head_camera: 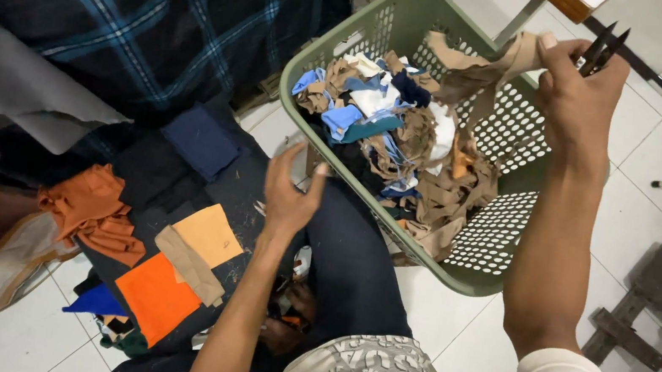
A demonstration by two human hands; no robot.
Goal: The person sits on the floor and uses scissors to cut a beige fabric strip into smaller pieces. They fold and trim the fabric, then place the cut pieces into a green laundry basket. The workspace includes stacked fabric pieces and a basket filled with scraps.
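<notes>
My right hand (578, 91) is raised over a green perforated laundry basket (503, 234). It grips a tan fabric strip (483, 70) that trails down into the basket, and black scissors (600, 49) stick up from the same fist. The basket holds several fabric scraps (393, 134) in tan, blue, white and brown. My left hand (289, 193) hovers open at the basket's near-left rim, fingers apart, holding nothing.
Cut fabric pieces in orange (156, 295), tan (210, 234), rust (93, 210) and navy (200, 141) lie on dark cloth over my lap. A plaid blanket (141, 8) lies at the back left. White floor tiles and a wooden frame (657, 297) are at the right.
</notes>
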